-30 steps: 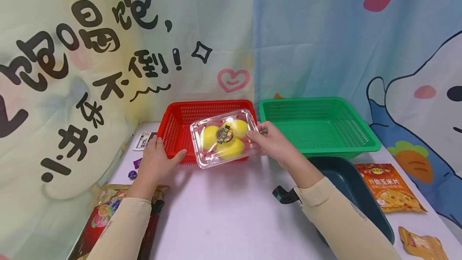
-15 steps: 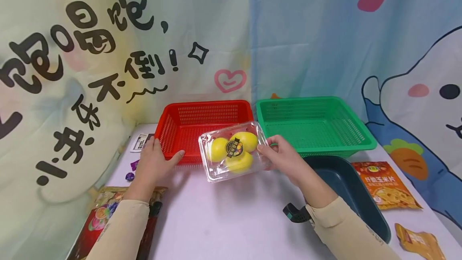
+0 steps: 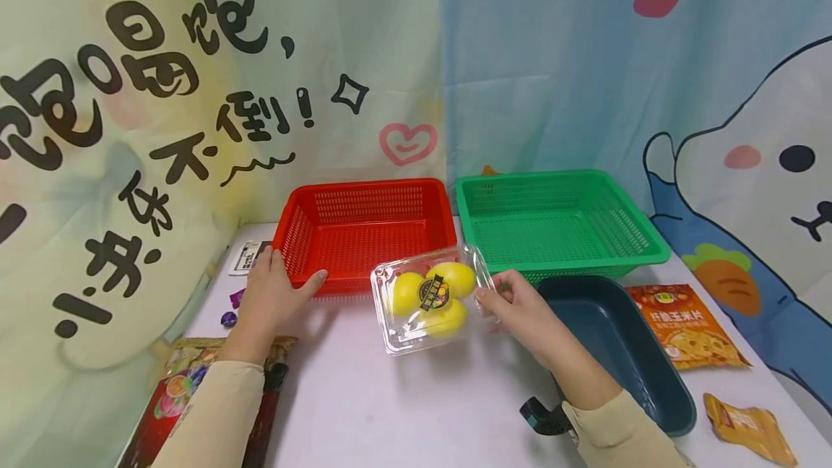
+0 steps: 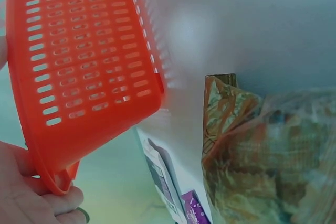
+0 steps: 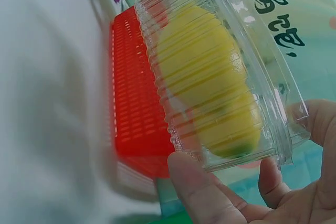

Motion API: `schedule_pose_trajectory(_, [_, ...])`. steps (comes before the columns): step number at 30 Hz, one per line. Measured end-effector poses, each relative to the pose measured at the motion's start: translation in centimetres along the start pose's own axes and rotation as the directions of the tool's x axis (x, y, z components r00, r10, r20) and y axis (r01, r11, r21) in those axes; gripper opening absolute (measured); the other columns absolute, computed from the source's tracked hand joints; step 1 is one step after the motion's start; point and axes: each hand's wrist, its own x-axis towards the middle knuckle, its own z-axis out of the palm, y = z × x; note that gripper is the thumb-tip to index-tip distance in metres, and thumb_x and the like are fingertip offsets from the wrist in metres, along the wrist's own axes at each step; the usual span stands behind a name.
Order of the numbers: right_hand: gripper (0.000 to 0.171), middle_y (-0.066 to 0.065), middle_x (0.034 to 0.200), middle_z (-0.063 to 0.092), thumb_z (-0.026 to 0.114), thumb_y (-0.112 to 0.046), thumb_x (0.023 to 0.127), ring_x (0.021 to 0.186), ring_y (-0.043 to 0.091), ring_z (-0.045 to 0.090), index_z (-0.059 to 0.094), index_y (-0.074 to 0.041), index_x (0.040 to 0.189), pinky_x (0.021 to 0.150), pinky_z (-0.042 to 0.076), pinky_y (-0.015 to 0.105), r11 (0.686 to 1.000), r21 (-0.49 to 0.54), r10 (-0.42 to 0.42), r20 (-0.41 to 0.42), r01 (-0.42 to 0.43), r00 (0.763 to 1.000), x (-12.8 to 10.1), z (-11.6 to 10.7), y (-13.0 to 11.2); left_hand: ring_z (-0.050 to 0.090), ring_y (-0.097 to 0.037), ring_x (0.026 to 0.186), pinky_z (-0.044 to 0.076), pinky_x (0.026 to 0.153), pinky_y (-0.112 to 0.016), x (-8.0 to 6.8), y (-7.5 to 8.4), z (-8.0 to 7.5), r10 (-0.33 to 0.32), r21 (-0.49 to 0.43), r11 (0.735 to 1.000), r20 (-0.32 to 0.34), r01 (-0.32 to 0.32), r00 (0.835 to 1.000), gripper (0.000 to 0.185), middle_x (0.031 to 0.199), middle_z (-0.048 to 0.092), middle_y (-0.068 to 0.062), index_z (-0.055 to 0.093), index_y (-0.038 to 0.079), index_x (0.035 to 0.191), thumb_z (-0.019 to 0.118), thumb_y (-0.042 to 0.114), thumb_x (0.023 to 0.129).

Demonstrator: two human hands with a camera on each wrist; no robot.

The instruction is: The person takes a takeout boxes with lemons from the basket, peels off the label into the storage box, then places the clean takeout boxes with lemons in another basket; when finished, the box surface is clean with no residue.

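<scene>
One big glossy red-and-gold plastic bag with printed fruit at far left, partly hidden by the beige left sleeve. Beyond it, small purple foil-wrapped pieces and a flat white-and-dark printed packet. Left hand grips the left front corner of a red slotted plastic basket, fingers curled round the rim; basket sits on the white tabletop. Next, clear ribbed plastic box, round black label, three yellow fruits inside; held up off the tabletop, tilted, in front of the red basket's right front corner. Right hand pinches the box's right edge. Hands well apart. Green slotted plastic basket just beside the red one; in front of it, dark blue rectangular tray, partly hidden by the right forearm. Far right: red-orange snack bag; nearer, small orange-yellow wrapped packet.
</scene>
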Motion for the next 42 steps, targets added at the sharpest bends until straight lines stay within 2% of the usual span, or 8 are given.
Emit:
schedule_pose_trajectory(7, [0.042, 0.024, 0.114, 0.067, 0.061, -0.027, 0.106, 0.099, 0.026, 0.066, 0.043, 0.001, 0.131, 0.085, 0.065, 0.039, 1.0, 0.012, 0.028, -0.03, -0.027, 0.999, -1.1, 0.0, 1.5, 0.015, -0.056, 0.156, 0.031, 0.117, -0.074, -0.1, 0.2, -0.1, -0.013, -0.01, 1.0, 0.012, 0.013, 1.0, 0.121, 0.172, 0.006, -0.033, 0.009, -0.011, 0.162, 0.054, 0.077, 0.093])
schedule_pose_trajectory(12, [0.039, 0.018, 0.106, 0.068, 0.062, -0.025, 0.105, 0.092, 0.02, 0.064, 0.044, 0.0, 0.128, 0.081, 0.065, 0.038, 0.998, 0.035, 0.047, -0.039, -0.045, 0.998, -2.0, 0.3, 2.6, 0.015, -0.056, 0.156, 0.031, 0.117, -0.074, -0.1, 0.2, -0.1, -0.01, -0.008, 1.0, 0.013, 0.01, 1.0, 0.122, 0.172, 0.006, -0.033, 0.01, -0.012, 0.162, 0.054, 0.078, 0.092])
schedule_pose_trajectory(24, [0.036, 0.014, 0.098, 0.067, 0.064, -0.023, 0.103, 0.087, 0.021, 0.065, 0.046, 0.0, 0.125, 0.076, 0.063, 0.037, 0.992, 0.065, 0.113, -0.058, -0.109, 0.992, -3.8, 0.7, 4.5, 0.016, -0.057, 0.155, 0.03, 0.119, -0.073, 0.0, 0.0, 0.3, 0.005, 0.0, 1.0, 0.004, -0.005, 1.0, 0.122, 0.171, 0.007, -0.034, 0.01, -0.013, 0.162, 0.05, 0.079, 0.093])
schedule_pose_trajectory(31, [0.038, 0.012, 0.097, 0.065, 0.064, -0.026, 0.104, 0.085, 0.02, 0.063, 0.045, 0.0, 0.126, 0.073, 0.063, 0.038, 0.99, 0.052, 0.137, -0.073, -0.133, 0.988, -4.2, 1.2, 5.7, 0.015, -0.057, 0.156, 0.029, 0.119, -0.073, -0.1, 0.1, 0.1, 0.005, 0.004, 1.0, 0.006, -0.005, 1.0, 0.123, 0.171, 0.006, -0.035, 0.009, -0.013, 0.162, 0.049, 0.081, 0.092])
schedule_pose_trajectory(42, [0.033, 0.008, 0.092, 0.061, 0.064, -0.023, 0.103, 0.087, 0.019, 0.057, 0.046, -0.001, 0.119, 0.071, 0.064, 0.037, 0.983, 0.102, 0.167, -0.114, -0.155, 0.979, -5.0, 2.5, 6.7, 0.017, -0.057, 0.155, 0.031, 0.118, -0.074, 0.0, -0.1, 0.3, 0.007, 0.006, 1.0, -0.009, -0.007, 1.0, 0.125, 0.17, 0.008, -0.035, 0.009, -0.012, 0.162, 0.047, 0.083, 0.091])
